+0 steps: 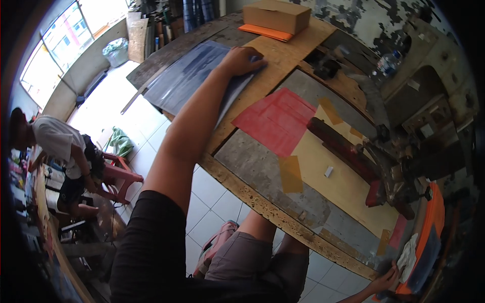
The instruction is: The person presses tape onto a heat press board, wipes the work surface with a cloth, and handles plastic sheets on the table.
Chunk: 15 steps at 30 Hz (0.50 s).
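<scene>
My left hand [242, 61] reaches across the table to a stack of clear bluish plastic sheets [184, 76]. Its fingers are curled closed at the stack's right edge, on a plastic sheet. Low at the right, my right hand [385, 279] is by the table's corner, its fingers drawn together. Whatever they hold is too dark and blurred to name. Close to that hand are a crumpled whitish cloth [407, 258] and orange sheets [435, 212]. A translucent red sheet [278, 120] lies mid-table, beside a taped cream board [316, 156].
A machine [429, 91] stands at the right, its dark red arm [343, 154] over the board. A small pale block [328, 171] lies there. A cardboard box [277, 16] sits on an orange stack [265, 33]. Another person [63, 146] works at left near a red stool [121, 177].
</scene>
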Each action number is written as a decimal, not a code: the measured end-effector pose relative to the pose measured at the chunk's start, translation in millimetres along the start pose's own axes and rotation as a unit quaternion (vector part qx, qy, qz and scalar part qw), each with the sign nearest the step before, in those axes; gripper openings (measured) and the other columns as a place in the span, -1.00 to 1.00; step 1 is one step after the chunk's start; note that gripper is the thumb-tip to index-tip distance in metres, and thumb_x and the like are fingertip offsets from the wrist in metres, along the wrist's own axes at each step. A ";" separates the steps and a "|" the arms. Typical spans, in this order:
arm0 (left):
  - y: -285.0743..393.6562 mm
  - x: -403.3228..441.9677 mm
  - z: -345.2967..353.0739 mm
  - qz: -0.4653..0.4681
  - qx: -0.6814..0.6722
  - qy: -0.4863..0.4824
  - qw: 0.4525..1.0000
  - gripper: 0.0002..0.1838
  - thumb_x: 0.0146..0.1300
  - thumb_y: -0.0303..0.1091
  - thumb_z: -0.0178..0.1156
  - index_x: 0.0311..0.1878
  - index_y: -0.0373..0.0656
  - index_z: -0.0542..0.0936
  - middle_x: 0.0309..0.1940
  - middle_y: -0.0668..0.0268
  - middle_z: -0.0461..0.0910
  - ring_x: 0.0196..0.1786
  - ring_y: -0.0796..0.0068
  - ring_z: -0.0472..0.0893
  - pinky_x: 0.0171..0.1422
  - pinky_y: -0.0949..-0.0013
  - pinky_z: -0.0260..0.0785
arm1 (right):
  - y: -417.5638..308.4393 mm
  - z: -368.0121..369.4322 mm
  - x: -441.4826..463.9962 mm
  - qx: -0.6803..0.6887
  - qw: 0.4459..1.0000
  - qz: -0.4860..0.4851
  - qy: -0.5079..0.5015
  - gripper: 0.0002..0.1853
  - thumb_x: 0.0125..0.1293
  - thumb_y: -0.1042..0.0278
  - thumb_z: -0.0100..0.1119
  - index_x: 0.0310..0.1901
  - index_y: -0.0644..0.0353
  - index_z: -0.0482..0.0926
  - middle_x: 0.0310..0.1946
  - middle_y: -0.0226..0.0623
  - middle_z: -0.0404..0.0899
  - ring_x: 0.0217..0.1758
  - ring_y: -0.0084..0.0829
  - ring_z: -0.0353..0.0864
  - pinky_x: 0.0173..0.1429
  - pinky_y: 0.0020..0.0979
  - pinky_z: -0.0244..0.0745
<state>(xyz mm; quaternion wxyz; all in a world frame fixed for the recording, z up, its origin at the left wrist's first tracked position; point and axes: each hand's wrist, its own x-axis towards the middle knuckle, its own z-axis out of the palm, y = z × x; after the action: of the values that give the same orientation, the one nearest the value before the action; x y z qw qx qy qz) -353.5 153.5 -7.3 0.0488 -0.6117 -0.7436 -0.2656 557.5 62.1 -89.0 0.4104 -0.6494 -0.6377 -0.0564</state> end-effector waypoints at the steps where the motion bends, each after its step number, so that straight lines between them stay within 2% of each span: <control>1: -5.0 0.2 3.4 0.006 0.004 0.015 1.000 -0.36 0.32 0.28 0.37 0.23 -0.04 0.78 0.14 0.22 0.82 0.21 0.12 0.74 0.49 0.07 0.40 | 6.2 -1.0 -0.2 -0.007 1.000 -0.006 -0.004 -0.54 0.76 0.18 -0.09 0.11 0.37 0.75 0.03 -0.13 0.81 0.16 -0.20 0.74 0.35 -0.24 0.56; 3: -12.1 3.7 9.8 0.022 0.010 0.046 0.999 -0.34 0.28 0.31 0.40 0.20 -0.04 0.79 0.13 0.21 0.82 0.21 0.13 0.75 0.45 0.09 0.44 | 3.6 0.0 2.4 -0.015 1.000 -0.003 -0.005 -0.54 0.75 0.20 -0.10 0.11 0.39 0.75 0.05 -0.11 0.81 0.16 -0.17 0.75 0.36 -0.23 0.56; 6: -7.1 3.8 8.3 0.021 -0.023 0.079 0.996 -0.34 0.24 0.31 0.44 0.15 -0.07 0.78 0.10 0.20 0.82 0.20 0.15 0.75 0.42 0.11 0.47 | -52.0 2.0 -6.5 0.038 0.993 0.080 0.081 -0.57 0.51 0.03 0.32 -0.02 0.34 0.83 -0.02 0.08 0.82 0.04 0.04 0.79 0.21 0.00 0.67; 9: -4.8 4.2 8.6 0.006 -0.045 0.088 0.995 -0.38 0.26 0.25 0.44 0.14 -0.07 0.77 0.08 0.20 0.82 0.20 0.16 0.75 0.41 0.11 0.47 | -61.3 0.6 -6.2 0.034 0.994 0.072 0.077 -0.61 0.53 0.13 0.28 -0.02 0.37 0.82 -0.02 0.06 0.82 0.05 0.04 0.78 0.21 0.01 0.66; 12: -1.9 1.9 7.3 0.008 -0.052 0.113 0.992 -0.42 0.31 0.21 0.41 0.17 -0.06 0.76 0.08 0.19 0.81 0.21 0.15 0.75 0.40 0.11 0.49 | -46.6 2.3 -6.0 0.057 0.996 0.009 0.074 -0.63 0.54 0.15 0.27 -0.05 0.36 0.82 -0.05 0.04 0.82 0.03 0.04 0.78 0.19 0.00 0.65; 15: 0.8 -0.1 6.1 0.012 -0.058 0.113 0.992 -0.46 0.36 0.18 0.38 0.17 -0.04 0.77 0.08 0.17 0.81 0.21 0.13 0.75 0.38 0.11 0.52 | -45.6 6.4 -6.0 0.042 0.991 0.075 0.105 -0.62 0.56 0.14 0.26 -0.07 0.35 0.83 -0.08 0.04 0.83 -0.02 0.06 0.78 0.15 0.00 0.66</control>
<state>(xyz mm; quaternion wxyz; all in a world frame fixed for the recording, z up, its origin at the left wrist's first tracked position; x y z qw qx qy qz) -351.1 156.2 -12.4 0.1001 -0.5884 -0.7094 -0.3749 513.6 54.5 -75.7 0.5050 -0.6681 -0.5425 -0.0661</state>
